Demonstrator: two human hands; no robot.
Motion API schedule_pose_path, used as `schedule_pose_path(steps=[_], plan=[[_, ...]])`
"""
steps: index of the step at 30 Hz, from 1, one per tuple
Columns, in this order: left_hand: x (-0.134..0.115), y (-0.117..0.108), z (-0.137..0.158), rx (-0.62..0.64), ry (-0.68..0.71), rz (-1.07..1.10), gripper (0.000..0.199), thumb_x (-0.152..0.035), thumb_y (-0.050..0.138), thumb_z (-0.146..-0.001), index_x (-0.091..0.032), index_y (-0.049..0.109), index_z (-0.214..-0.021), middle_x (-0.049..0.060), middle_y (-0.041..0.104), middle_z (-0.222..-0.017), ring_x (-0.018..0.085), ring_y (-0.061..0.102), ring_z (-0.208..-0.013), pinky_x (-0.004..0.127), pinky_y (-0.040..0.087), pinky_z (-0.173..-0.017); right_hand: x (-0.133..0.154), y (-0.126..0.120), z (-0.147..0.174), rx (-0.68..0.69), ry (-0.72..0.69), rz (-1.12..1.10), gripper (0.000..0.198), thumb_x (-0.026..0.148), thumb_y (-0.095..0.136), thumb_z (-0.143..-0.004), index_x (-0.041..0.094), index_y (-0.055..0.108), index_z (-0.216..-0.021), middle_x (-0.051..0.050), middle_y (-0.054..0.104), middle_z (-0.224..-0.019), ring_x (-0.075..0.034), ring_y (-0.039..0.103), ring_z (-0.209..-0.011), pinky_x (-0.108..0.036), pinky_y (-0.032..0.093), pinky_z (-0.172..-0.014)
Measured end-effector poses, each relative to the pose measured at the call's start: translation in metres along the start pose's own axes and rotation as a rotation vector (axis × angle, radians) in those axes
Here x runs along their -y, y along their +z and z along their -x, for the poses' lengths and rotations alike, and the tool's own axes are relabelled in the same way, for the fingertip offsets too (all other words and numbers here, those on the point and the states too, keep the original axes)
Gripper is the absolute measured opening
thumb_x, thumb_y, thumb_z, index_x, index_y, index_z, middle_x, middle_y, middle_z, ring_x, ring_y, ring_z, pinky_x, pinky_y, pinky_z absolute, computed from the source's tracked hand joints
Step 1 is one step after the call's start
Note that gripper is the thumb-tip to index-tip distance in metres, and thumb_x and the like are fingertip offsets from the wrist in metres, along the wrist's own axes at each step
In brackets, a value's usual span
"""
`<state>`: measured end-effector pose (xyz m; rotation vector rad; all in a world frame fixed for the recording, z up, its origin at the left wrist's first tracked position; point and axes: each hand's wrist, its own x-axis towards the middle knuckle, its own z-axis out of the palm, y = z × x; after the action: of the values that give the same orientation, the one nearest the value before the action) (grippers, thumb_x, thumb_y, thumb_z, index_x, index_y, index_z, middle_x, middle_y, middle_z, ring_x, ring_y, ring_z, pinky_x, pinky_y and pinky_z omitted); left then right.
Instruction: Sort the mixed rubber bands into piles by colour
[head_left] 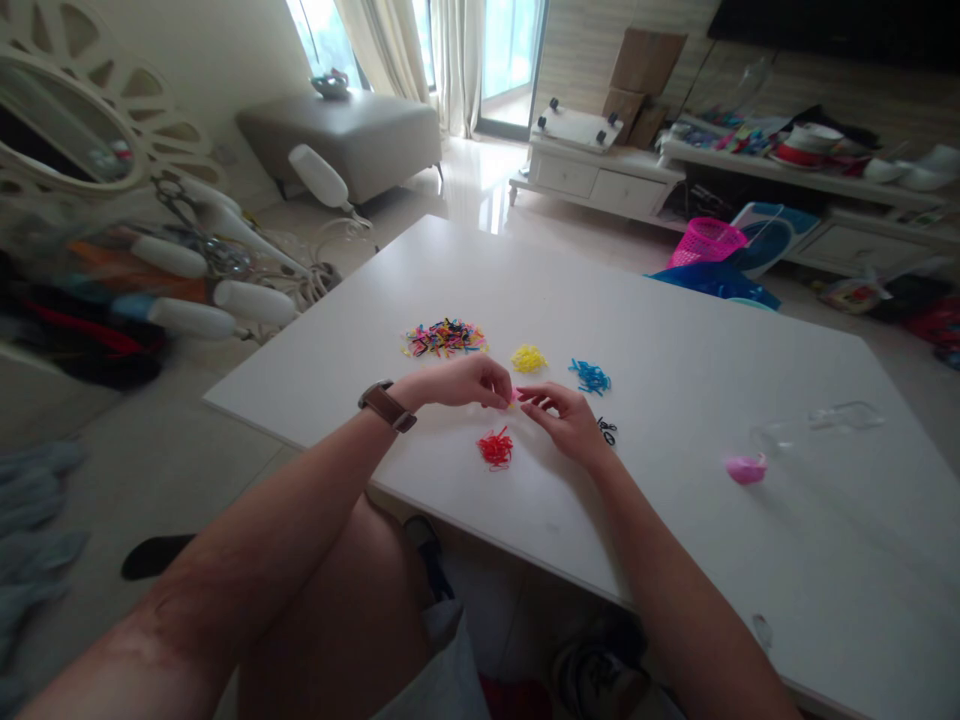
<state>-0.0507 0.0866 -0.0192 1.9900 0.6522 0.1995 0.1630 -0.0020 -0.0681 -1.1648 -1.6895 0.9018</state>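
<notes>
Between my hands lies a bit of pink rubber bands (515,396), mostly covered by fingers. My left hand (484,381), with a brown-strapped watch on the wrist, bends down over it with the fingertips pinched together; what they hold is too small to make out. My right hand (559,412) rests just to the right, fingers loosely bent and apart, tips close to the pink bands. Around them are a mixed-colour heap of bands (446,338), a yellow pile (529,358), a blue pile (591,376) and a red pile (496,449). Black bands (607,432) are partly hidden behind my right hand.
On the right of the white table (675,350) lie a clear plastic container (817,425) on its side and a crumpled pink item (746,469). A pink basket (705,241) stands on the floor beyond. White lamp-like pieces (255,300) crowd the table's left side.
</notes>
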Motion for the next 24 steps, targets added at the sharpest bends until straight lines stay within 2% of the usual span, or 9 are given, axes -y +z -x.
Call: schedule_pose_path(steps=[7, 13, 15, 19, 22, 24], plan=[[0.005, 0.004, -0.002, 0.029, -0.010, -0.010, 0.016, -0.028, 0.069, -0.079, -0.014, 0.074, -0.084, 0.001, 0.067, -0.070, 0.011, 0.055, -0.064, 0.022, 0.038, -0.060, -0.004, 0.001, 0.000, 0.015, 0.015, 0.000, 0.021, 0.036, 0.070, -0.088, 0.023, 0.076, -0.102, -0.005, 0.076, -0.093, -0.016, 0.067, -0.077, -0.030, 0.052, -0.070], [0.001, 0.005, -0.002, 0.024, -0.017, 0.004, 0.014, -0.025, 0.069, -0.078, -0.014, 0.074, -0.083, 0.002, 0.067, -0.071, 0.011, 0.056, -0.065, 0.022, 0.039, -0.061, -0.003, 0.000, 0.001, 0.014, 0.022, 0.026, 0.015, 0.034, 0.071, -0.087, 0.022, 0.077, -0.090, -0.004, 0.076, -0.085, -0.017, 0.067, -0.076, -0.030, 0.050, -0.069], [0.002, 0.003, -0.002, 0.022, -0.023, 0.037, 0.015, -0.023, 0.068, -0.078, -0.014, 0.074, -0.088, 0.002, 0.067, -0.072, 0.011, 0.056, -0.066, 0.022, 0.040, -0.061, -0.003, -0.001, 0.001, -0.004, 0.017, 0.039, 0.015, 0.035, 0.071, -0.086, 0.021, 0.076, -0.087, -0.004, 0.075, -0.082, -0.017, 0.066, -0.074, -0.030, 0.050, -0.069], [0.009, -0.001, 0.000, -0.052, -0.112, 0.185, 0.024, -0.021, 0.063, -0.080, -0.013, 0.073, -0.100, 0.001, 0.062, -0.070, 0.011, 0.055, -0.066, 0.023, 0.042, -0.063, -0.003, -0.002, 0.000, -0.064, 0.015, 0.051, 0.014, 0.035, 0.071, -0.085, 0.020, 0.075, -0.085, -0.004, 0.074, -0.080, -0.017, 0.065, -0.073, -0.031, 0.050, -0.069], [0.014, -0.002, -0.001, -0.131, -0.179, 0.398, 0.014, -0.019, 0.062, -0.079, -0.011, 0.071, -0.086, 0.002, 0.061, -0.070, 0.011, 0.055, -0.066, 0.024, 0.044, -0.065, -0.003, -0.002, -0.001, -0.095, 0.016, 0.059, 0.014, 0.034, 0.071, -0.084, 0.020, 0.074, -0.084, -0.004, 0.074, -0.081, -0.017, 0.065, -0.073, -0.031, 0.050, -0.069], [0.015, 0.000, -0.002, -0.130, -0.197, 0.563, 0.006, -0.015, 0.061, -0.075, -0.012, 0.066, -0.076, 0.003, 0.061, -0.071, 0.011, 0.056, -0.066, 0.025, 0.046, -0.066, -0.004, -0.002, -0.001, -0.101, 0.017, 0.061, 0.015, 0.035, 0.072, -0.084, 0.020, 0.074, -0.083, -0.004, 0.074, -0.079, -0.017, 0.065, -0.072, -0.031, 0.050, -0.069]])
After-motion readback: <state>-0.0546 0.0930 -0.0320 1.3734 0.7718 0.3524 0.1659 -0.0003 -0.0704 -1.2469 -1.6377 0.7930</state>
